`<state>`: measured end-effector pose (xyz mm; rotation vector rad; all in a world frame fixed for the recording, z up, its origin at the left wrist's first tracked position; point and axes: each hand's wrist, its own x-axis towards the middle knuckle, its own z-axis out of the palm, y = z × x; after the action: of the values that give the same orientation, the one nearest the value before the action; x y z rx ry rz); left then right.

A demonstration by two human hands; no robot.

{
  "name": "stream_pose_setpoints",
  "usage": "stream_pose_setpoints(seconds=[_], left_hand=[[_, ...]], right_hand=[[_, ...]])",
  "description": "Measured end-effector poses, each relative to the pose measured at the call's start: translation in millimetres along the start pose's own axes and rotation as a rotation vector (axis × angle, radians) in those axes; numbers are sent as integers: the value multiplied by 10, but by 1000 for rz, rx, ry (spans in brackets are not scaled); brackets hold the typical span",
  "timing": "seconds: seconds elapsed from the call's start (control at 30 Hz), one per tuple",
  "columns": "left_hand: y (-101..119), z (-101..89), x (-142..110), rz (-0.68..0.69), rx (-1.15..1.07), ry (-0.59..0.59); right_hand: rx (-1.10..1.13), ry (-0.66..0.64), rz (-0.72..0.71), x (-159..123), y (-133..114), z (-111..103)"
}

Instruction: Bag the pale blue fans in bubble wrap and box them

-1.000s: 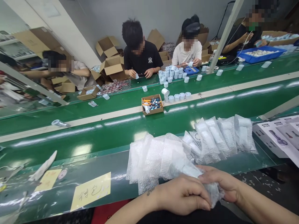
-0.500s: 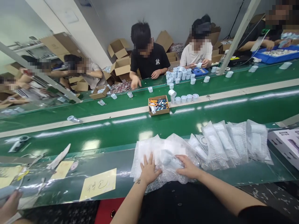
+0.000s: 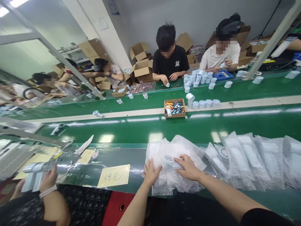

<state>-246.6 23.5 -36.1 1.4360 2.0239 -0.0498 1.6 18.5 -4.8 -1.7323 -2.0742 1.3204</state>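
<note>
A stack of translucent bubble-wrap bags (image 3: 162, 182) lies at the table's front edge before me. On top of it is a pale plastic part (image 3: 168, 159) with a ringed round end, and I cannot tell whether it is inside a bag. My right hand (image 3: 188, 168) has its fingers curled over the part's right side. My left hand (image 3: 151, 172) rests on the stack's left edge, fingers apart, holding nothing. To the right, several filled bubble-wrap bags (image 3: 237, 157) overlap in a row, pale parts showing through.
A yellow paper with handwriting (image 3: 114, 175) lies left of the stack. Beyond is the green conveyor (image 3: 131, 128), with a small carton of tools and parts (image 3: 175, 116) and several pale cups (image 3: 202, 104). A co-worker's hand (image 3: 49, 179) holds pale parts at left; other people sit opposite.
The view has shifted left. The pale part now shows its ringed end upward, and my left hand has moved to the stack's left edge. A person opposite has picked up a cup.
</note>
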Motion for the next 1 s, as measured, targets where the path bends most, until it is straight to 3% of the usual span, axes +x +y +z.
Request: stream_pose_setpoints(seconds=[0.07,0.17,0.33,0.43,0.5,0.63,0.77,0.9,1.0], left_hand=[[73,27,-49,-43,47,-90],[81,8,-107,3,4,-120],[28,-59,-163,46,-100,-83],[36,-106,-141,14,-181,-74],[-11,-146,-131,1,-244,-61],[-269,-134,-202,-15,-299,65],[-461,17,-306,59,-271,66],[-321,203,-470,112,-48,-85],[-97,336,-543,25,96,-115]], right_hand=[[-45,-16,4,25,35,78],[-46,13,-35,60,111,260],[-108,240,40,153,110,672],[-133,296,36,206,170,776],[-124,275,-11,196,285,709],[-189,288,-68,-6,496,344],[-256,343,67,-134,543,71],[-133,151,186,-85,587,121],[54,253,205,-90,539,256]])
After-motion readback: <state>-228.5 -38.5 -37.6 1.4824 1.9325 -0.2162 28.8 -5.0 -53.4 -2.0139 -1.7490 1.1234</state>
